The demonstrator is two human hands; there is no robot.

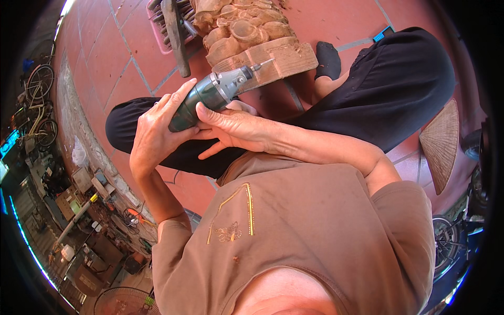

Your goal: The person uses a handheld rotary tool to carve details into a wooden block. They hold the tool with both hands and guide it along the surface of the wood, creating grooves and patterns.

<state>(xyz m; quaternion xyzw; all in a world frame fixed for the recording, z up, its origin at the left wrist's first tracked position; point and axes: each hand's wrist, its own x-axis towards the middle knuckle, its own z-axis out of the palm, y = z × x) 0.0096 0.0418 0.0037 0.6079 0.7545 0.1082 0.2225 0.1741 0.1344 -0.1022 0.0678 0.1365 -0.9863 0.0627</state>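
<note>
A dark green and grey die grinder is held in front of my lap, its thin metal bit pointing up and to the right. My left hand wraps round the rear of its body. From the right, my right hand grips its underside, thumb against the housing and one finger sticking out; the other fingertips are partly hidden. Just beyond the tool lies a carved wooden piece with rounded relief and a flat, thick base. The bit's tip overlaps that base in the picture; I cannot tell whether they touch.
A wooden mallet rests across a pink basket of hand tools. A blue brush lies beyond my right knee, a conical hat to the right. Bicycles and cluttered tools line the left side, with a fan at lower left.
</note>
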